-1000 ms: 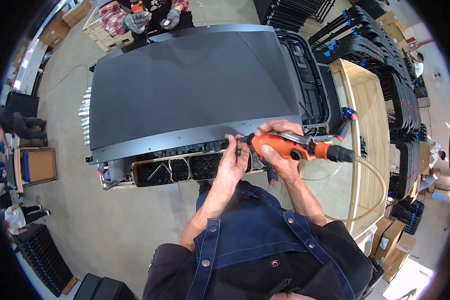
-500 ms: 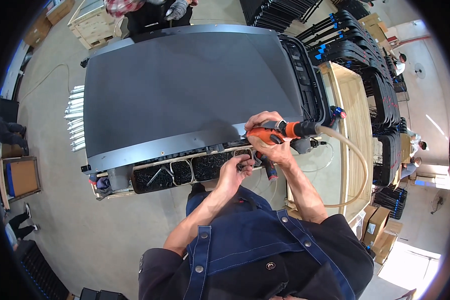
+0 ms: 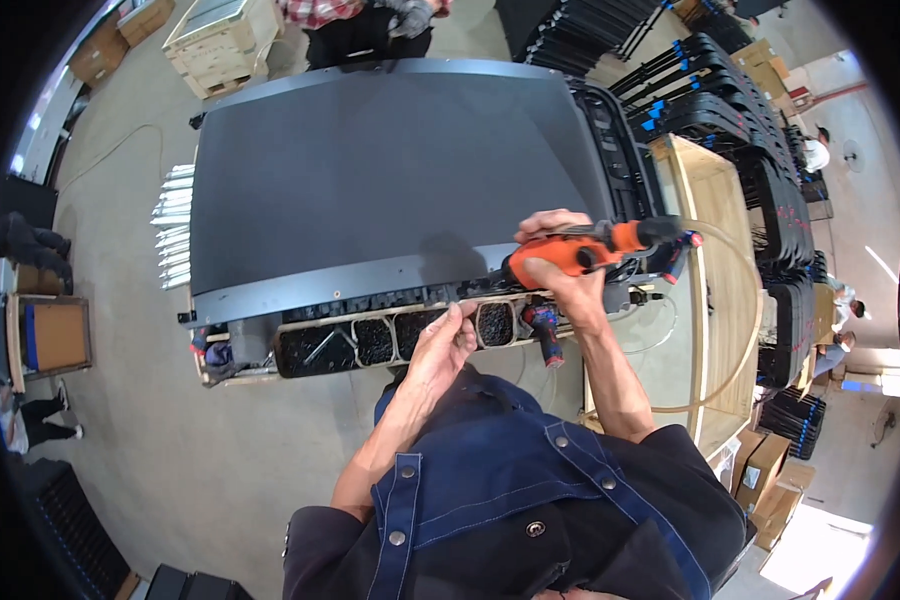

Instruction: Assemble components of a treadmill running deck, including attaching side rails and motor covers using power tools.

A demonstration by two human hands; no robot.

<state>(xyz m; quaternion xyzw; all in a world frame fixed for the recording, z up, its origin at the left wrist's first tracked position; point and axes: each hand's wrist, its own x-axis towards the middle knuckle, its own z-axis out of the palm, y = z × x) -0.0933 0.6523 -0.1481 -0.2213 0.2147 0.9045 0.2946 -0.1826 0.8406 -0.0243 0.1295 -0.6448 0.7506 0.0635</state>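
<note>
My right hand (image 3: pixel 570 282) is wrapped round an orange power driver (image 3: pixel 555 257) with a pale hose at its back end. The driver's nose points down at the near edge of a large dark grey panel (image 3: pixel 390 170); the tip is hidden. My left hand (image 3: pixel 442 348) is closed, its thumb and fingertips together just below that edge. Whatever small piece it may hold is too small to make out. Under it runs a row of bins (image 3: pixel 374 342) filled with small black screws. A second driver (image 3: pixel 543 335), dark with red and blue, stands at the right end of the bins.
Silvery bars (image 3: pixel 175 228) stick out past the panel's left end. Right of the panel stands an open wooden crate (image 3: pixel 710 210), with the hose (image 3: pixel 755 340) looping over it. Racks of black frames (image 3: pixel 760 170) lie beyond. Across the panel stands another person (image 3: pixel 365 30).
The view has shifted, so the panel sits slightly farther right and lower. My left hand has come up from the bins to the panel's near edge. The driver stays in my right hand.
</note>
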